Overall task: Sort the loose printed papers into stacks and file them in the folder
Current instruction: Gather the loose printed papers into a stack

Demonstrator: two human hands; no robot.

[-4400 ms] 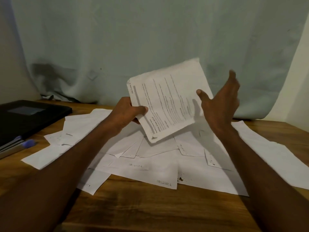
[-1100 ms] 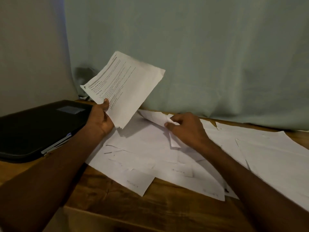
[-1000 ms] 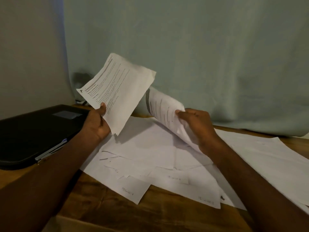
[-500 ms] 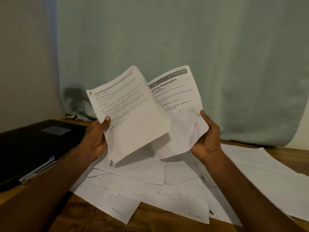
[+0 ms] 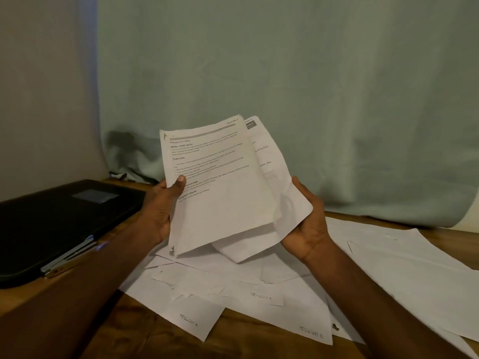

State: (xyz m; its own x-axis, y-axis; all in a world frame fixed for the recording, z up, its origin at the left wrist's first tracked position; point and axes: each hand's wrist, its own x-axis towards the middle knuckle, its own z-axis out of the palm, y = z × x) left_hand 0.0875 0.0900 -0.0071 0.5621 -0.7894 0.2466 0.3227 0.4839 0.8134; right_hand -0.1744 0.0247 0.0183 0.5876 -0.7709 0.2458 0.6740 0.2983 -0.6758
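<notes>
Since half a second ago, the second sheet point(image 5: 278, 203) has been slid behind the front sheet point(image 5: 220, 187), so that only its right margin and lower corner now show; both are held raised above the table.

The left hand point(image 5: 159, 211) is noted pinching the front sheet at its left edge, thumb across the print, fingers hidden behind. The right hand point(image 5: 308, 224) is cupped under the second sheet's lower right corner, palm up, fingers out of sight behind the paper; the corner is visibly buckled there.

Below the front sheet, loose papers point(image 5: 241, 291) lie overlapped on the wooden table point(image 5: 259, 343), mostly face down. To the right of it, further sheets point(image 5: 414, 275) are spread flat. To its left, the black folder point(image 5: 59, 218) lies closed, with pens point(image 5: 72, 257) against its near edge.

Handling, as judged: sheets are light, limp and easily creased. A hold at opposite side edges is advised for squaring the pair; single sheets are best lifted from a free corner.
</notes>
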